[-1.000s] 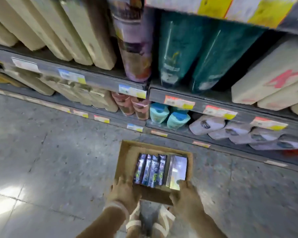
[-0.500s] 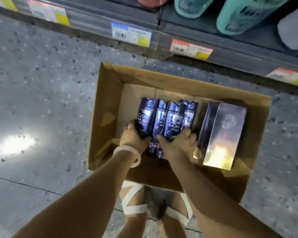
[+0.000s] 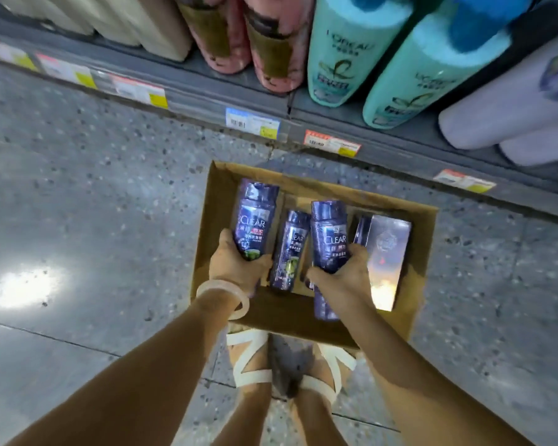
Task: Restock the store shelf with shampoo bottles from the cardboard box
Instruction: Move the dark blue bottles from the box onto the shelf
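Over the cardboard box (image 3: 303, 312), the left hand (image 3: 236, 265) has its fingers clamped on one shampoo bottle (image 3: 255, 217). The right hand (image 3: 342, 278) has its fingers clamped on another bottle (image 3: 329, 235). A third bottle (image 3: 289, 249) lies in the box between them.

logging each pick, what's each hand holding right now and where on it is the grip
Left hand grips a dark blue shampoo bottle by its lower end; right hand grips another bottle at its lower end too.

The left hand's fingers (image 3: 226, 243) hide the bottle's (image 3: 255, 217) base. Beyond them, the shelf bottles (image 3: 345, 49) are cut off by the top edge.
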A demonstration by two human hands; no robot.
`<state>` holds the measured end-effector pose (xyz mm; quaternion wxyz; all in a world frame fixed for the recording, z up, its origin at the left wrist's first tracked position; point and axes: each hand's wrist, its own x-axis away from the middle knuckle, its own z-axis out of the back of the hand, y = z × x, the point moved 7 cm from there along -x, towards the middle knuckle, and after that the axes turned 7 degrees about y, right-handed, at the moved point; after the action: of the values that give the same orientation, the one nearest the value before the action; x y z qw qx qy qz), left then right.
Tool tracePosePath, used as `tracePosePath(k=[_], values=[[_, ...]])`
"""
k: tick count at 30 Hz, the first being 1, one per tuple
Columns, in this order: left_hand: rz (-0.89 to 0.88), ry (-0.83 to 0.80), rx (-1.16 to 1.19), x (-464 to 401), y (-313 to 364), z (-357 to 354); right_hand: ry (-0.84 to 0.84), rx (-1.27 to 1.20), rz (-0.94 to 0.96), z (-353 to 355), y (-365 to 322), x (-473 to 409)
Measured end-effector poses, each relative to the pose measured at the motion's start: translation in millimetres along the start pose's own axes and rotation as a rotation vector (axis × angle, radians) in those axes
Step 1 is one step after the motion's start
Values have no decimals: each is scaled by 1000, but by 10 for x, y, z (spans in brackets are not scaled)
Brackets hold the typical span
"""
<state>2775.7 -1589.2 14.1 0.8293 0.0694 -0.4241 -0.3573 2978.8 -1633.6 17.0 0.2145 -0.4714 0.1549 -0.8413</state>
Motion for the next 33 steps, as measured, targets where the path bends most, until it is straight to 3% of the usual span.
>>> tracePosePath(k=[10, 15, 19, 26, 33], values=[[-345, -106, 189, 1981, 1972, 1297, 295, -307, 251, 2047, -1620, 1770], [-595, -120, 297, 3116, 3043, 2011, 334, -386, 425, 3083, -2326, 2742], [-778, -71, 323, 3991, 3730, 2495, 545, -453, 569, 3953, -2732, 3491], [-1019, -59, 398, 5383, 4488, 2738, 733, -608, 749, 5296, -2859, 4470], [-1205, -163, 435, 6913, 4787, 2233, 815, -622, 816, 6641, -2164, 5138]])
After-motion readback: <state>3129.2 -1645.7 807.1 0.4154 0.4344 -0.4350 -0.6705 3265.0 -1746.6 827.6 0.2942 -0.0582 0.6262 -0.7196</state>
